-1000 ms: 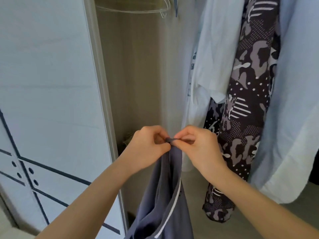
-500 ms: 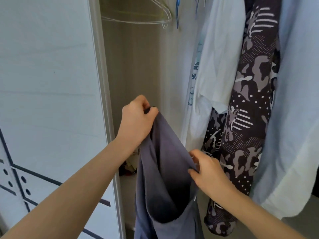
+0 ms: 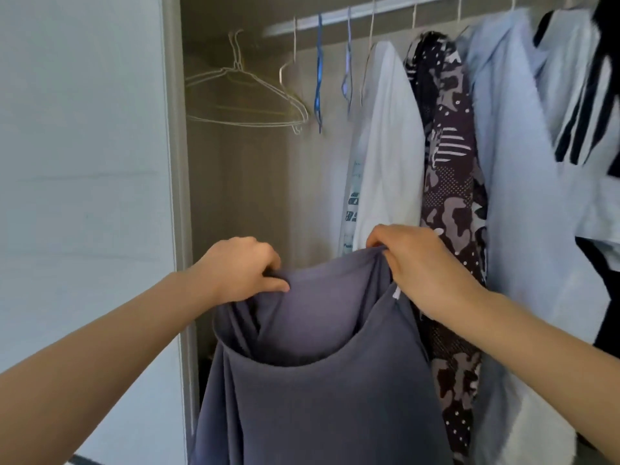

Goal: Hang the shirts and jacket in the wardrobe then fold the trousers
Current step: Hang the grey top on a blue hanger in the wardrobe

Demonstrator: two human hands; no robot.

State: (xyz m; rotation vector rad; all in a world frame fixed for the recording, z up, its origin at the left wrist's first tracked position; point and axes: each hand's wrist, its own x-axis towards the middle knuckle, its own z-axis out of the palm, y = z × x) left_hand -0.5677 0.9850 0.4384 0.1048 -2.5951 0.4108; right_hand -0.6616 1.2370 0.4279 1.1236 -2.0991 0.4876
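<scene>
A person stands at an open wardrobe, holding grey trousers (image 3: 318,380) up by the top edge, near the camera and low in the middle of the view. The left hand (image 3: 248,270) grips the left side of the edge, fingers curled over the cloth. The right hand (image 3: 426,263) grips the right side the same way. Between the hands the opening sags wide, and the rest of the cloth hangs down out of view. Beyond, on a rail (image 3: 352,15), hang a white shirt (image 3: 389,146), a dark patterned shirt (image 3: 449,196) and a pale blue shirt (image 3: 523,196), side by side on the right. Bare wire hangers (image 3: 245,95) hang at the rail's left end. A pale door (image 3: 84,162) fills the left.
</scene>
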